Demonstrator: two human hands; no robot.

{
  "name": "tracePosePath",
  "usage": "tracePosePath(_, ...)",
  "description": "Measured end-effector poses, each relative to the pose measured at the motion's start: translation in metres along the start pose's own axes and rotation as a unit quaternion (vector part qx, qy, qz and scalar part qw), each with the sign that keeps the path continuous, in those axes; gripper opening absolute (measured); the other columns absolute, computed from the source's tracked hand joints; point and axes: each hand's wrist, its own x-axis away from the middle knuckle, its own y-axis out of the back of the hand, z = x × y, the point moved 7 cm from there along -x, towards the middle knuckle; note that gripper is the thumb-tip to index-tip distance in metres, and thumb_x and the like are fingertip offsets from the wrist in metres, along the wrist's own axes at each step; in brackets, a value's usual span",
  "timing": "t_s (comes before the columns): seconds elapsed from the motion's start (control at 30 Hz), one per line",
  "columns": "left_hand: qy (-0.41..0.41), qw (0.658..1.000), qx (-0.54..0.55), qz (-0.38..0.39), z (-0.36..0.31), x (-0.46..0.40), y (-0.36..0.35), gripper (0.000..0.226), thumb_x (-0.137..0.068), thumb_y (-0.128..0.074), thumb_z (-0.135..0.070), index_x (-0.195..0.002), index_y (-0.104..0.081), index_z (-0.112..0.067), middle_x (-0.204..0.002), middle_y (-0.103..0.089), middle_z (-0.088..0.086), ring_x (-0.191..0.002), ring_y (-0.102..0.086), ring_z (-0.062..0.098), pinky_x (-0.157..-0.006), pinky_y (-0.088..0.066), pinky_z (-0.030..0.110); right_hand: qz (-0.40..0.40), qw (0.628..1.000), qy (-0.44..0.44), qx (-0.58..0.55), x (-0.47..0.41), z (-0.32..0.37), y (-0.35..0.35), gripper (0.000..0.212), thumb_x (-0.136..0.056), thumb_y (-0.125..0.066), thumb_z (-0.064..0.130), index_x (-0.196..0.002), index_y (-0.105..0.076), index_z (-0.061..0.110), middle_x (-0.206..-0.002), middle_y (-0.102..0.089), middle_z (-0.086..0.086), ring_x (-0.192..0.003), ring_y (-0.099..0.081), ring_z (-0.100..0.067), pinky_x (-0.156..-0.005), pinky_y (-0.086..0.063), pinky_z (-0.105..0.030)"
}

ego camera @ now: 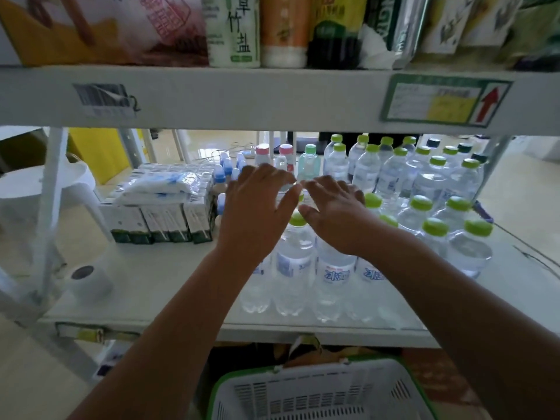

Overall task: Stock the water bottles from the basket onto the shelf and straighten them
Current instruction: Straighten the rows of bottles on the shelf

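Several clear water bottles with green caps (430, 183) stand in rows on the white shelf (157, 286). A front row of water bottles (295, 259) stands under my arms. My left hand (257, 207) and my right hand (333, 213) reach over this row, fingers spread, fingertips nearly meeting around a bottle top that they mostly hide. Whether either hand grips it I cannot tell. The white basket with a green rim (321, 392) sits below the shelf edge, and the part in view holds no bottles.
Green-and-white boxes (160, 219) with a plastic packet on top stand left of the bottles. Small blue-capped and pink-capped bottles (263, 153) stand behind my hands. A paper roll (88, 280) lies at the shelf's left front. The upper shelf (242, 95) hangs close overhead.
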Motion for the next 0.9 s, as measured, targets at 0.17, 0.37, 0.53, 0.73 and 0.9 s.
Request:
tracePosePath(0.17,0.009,0.991,-0.029,0.127,0.008,0.032,-0.024,0.048,-0.085,-0.052,-0.059,-0.118,-0.063,-0.026,-0.114,-0.069,-0.007,-0.109,-0.06,0.017,-0.096,-0.036,0.036,-0.046,0.99,0.002,0.134,0.026,0.0,0.032,0.064,-0.078,-0.057,0.062,-0.129,-0.048,0.024,-0.133,-0.048,-0.001,-0.125,-0.042,-0.024,-0.103,-0.025,-0.047)
tracePosePath(0.37,-0.037,0.98,-0.111,0.164,0.006,0.04,-0.03,0.071,-0.074,-0.062,-0.063,-0.134,-0.05,-0.028,-0.119,-0.066,-0.006,-0.112,-0.053,0.023,-0.094,-0.03,0.042,0.007,0.976,0.036,0.217,0.044,-0.002,0.015,0.068,-0.067,-0.078,0.043,-0.125,-0.049,0.025,-0.124,-0.044,0.0,-0.116,-0.053,-0.022,-0.098,-0.028,-0.044)
tracePosePath(0.53,-0.041,0.984,-0.102,0.14,0.007,0.04,-0.028,0.071,-0.068,-0.073,-0.056,-0.13,-0.055,-0.026,-0.11,-0.07,-0.004,-0.106,-0.057,0.024,-0.09,-0.037,0.043,-0.002,0.985,0.05,0.163,0.039,-0.011,0.013,0.059,-0.067,-0.079,0.034,-0.119,-0.056,0.017,-0.116,-0.045,-0.002,-0.1,-0.055,-0.022,-0.099,-0.033,-0.032)
tracePosePath(0.73,-0.045,0.985,-0.1,0.136,0.008,0.039,-0.032,0.073,-0.067,-0.073,-0.057,-0.13,-0.055,-0.026,-0.111,-0.07,-0.003,-0.104,-0.058,0.025,-0.089,-0.039,0.044,-0.021,0.99,0.038,0.133,0.031,-0.014,0.004,0.069,-0.064,-0.083,0.041,-0.12,-0.057,0.011,-0.122,-0.053,-0.007,-0.106,-0.059,-0.027,-0.101,-0.037,-0.033)
tracePosePath(0.9,-0.032,0.987,-0.074,0.142,0.009,0.036,-0.031,0.072,-0.067,-0.073,-0.057,-0.13,-0.055,-0.027,-0.111,-0.07,-0.003,-0.106,-0.057,0.026,-0.09,-0.036,0.043,-0.045,0.994,0.037,0.091,0.039,-0.016,0.02,0.077,-0.071,-0.072,0.057,-0.134,-0.046,0.021,-0.132,-0.053,-0.001,-0.115,-0.056,-0.019,-0.105,-0.034,-0.034)
